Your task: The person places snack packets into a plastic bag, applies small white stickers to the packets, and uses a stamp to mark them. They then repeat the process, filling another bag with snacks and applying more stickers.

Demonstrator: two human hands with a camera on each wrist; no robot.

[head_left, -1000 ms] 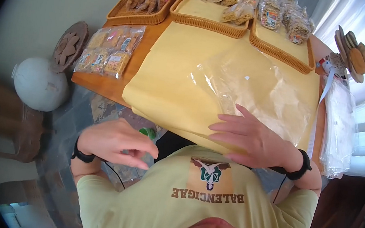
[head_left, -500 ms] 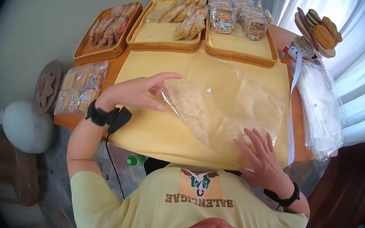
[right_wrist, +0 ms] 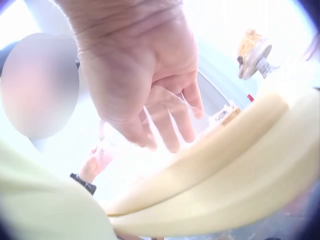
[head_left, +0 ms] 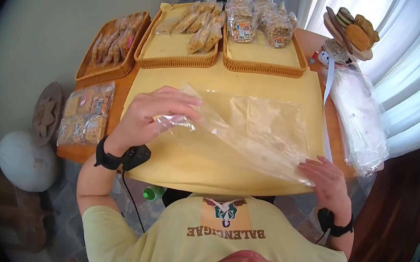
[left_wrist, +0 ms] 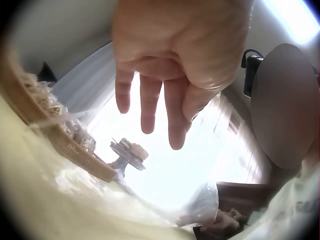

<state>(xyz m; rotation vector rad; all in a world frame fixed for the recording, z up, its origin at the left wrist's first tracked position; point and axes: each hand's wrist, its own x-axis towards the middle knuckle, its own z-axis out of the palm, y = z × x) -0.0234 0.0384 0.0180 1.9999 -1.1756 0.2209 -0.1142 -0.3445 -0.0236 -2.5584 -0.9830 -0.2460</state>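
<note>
A large clear plastic bag [head_left: 252, 131] is partly raised above the yellow cloth [head_left: 164, 162]. My left hand [head_left: 157, 114] pinches one end of it between thumb and fingers; in the left wrist view the left hand [left_wrist: 175, 65] has its thumb against a finger. At the other end, my right hand [head_left: 326, 184] holds the bag's near corner, its fingers nearly straight and its thumb hidden in the head view. In the right wrist view, film crosses in front of the fingers of the right hand [right_wrist: 145, 85], with the thumb close beside them.
Wicker trays [head_left: 264, 69] of bagged snacks line the far side. Flat snack packs [head_left: 82, 128] lie at the left of the table. A stack of clear bags [head_left: 358, 118] and a white ribbon [head_left: 326, 114] are at the right, below a stand [head_left: 355, 33].
Both hands reached forward and outward to the bag. The left hand took its left end and the right hand its near corner; the near edge has risen off the cloth.
</note>
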